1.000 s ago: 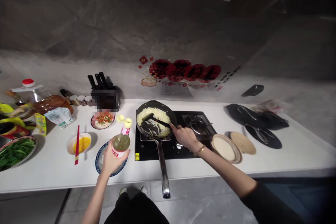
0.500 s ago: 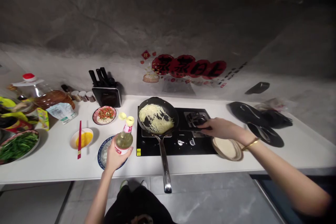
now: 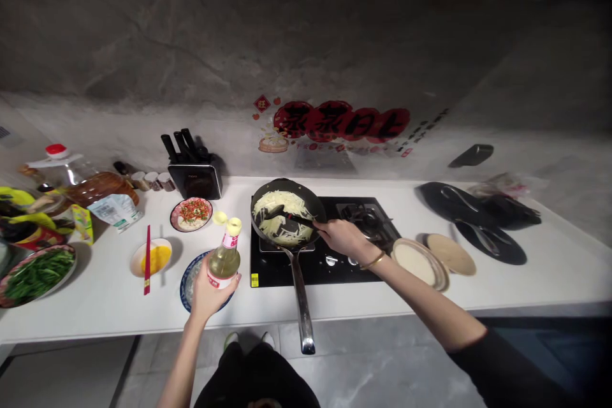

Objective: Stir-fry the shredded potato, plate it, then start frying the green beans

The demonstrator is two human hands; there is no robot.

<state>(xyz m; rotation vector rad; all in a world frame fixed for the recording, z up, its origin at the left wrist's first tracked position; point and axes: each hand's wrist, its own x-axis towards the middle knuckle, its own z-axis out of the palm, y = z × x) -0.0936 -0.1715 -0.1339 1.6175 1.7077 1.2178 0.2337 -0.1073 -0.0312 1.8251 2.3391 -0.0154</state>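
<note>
My left hand (image 3: 210,290) is wrapped round a clear bottle (image 3: 224,261) of pale yellow liquid, its yellow flip cap (image 3: 220,218) swung up. Beneath it, a blue-rimmed bowl (image 3: 185,287) is partly covered. The fingers of my right hand (image 3: 345,239) close on the handle of a black spatula (image 3: 301,220). Its dark head rests among pale shreds (image 3: 282,199), apparently potato, inside the black frying pan (image 3: 313,194). The pan sits on the left burner, its metal handle (image 3: 301,306) reaching over the counter's front edge.
Left of the hob (image 3: 282,271) stand a bowl of egg (image 3: 138,261) with red chopsticks (image 3: 147,261) across it, a plate of chopped chilli (image 3: 191,211), greens (image 3: 38,274) and a knife block (image 3: 196,180). On the right are a pale bowl (image 3: 415,262), a wooden disc (image 3: 452,254) and black lids (image 3: 492,242).
My right hand has moved left from above the right burner, bringing the black spatula into the shreds in the pan. My left hand still holds the bottle in nearly the same place.
</note>
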